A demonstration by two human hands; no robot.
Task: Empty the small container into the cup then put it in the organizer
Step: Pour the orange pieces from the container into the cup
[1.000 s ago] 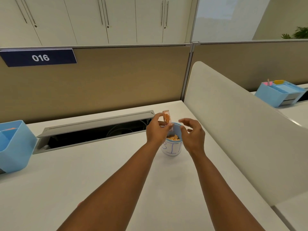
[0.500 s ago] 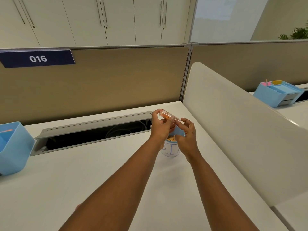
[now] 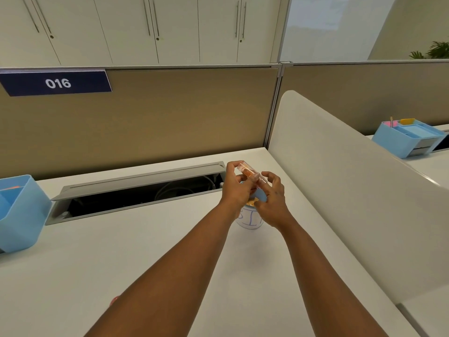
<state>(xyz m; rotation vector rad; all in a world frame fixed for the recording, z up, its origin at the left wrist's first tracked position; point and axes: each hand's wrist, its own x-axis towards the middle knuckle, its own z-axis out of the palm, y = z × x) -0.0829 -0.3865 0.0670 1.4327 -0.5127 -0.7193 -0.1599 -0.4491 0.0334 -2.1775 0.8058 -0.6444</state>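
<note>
A small clear container (image 3: 250, 173) with orange bits inside is held tilted above the cup. My left hand (image 3: 237, 188) grips its left part and my right hand (image 3: 273, 200) touches its right end with the fingertips. The white cup (image 3: 250, 218) with blue marks and a blue inside stands on the desk under both hands, mostly hidden; some orange pieces show at its rim. The blue organizer (image 3: 20, 212) sits at the desk's far left edge, well away from both hands.
An open cable tray (image 3: 136, 190) runs along the back of the white desk (image 3: 121, 251). A white divider panel (image 3: 352, 190) rises on the right. A second blue organizer (image 3: 408, 138) sits on the neighbouring desk beyond it.
The container went from upright over the cup to tilted on its side. My right hand closed in from open fingers and now touches the container's end.
</note>
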